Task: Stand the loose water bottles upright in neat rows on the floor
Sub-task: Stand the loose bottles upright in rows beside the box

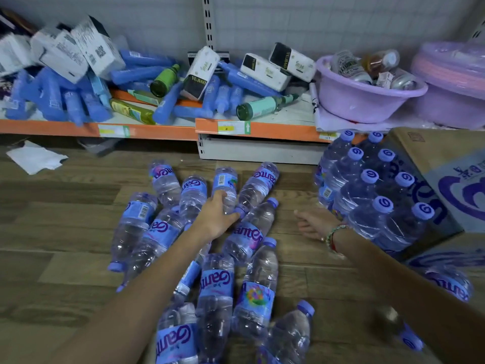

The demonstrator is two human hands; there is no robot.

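Many loose bottles (pixel 217 292) flat on floor (pixel 65 232); left hand (pixel 216 219) fingers grip one bottle (pixel 224 187); right hand (pixel 315 223) open, empty

Lilac basin (pixel 367 101) on shelf (pixel 147 131); cardboard box (pixel 443 164) right.

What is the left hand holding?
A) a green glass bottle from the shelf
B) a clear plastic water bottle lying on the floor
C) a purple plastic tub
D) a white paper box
B: the left hand curls its fingers round a clear plastic water bottle with a blue label lying on its side on the brown wooden floor, among the other loose bottles.
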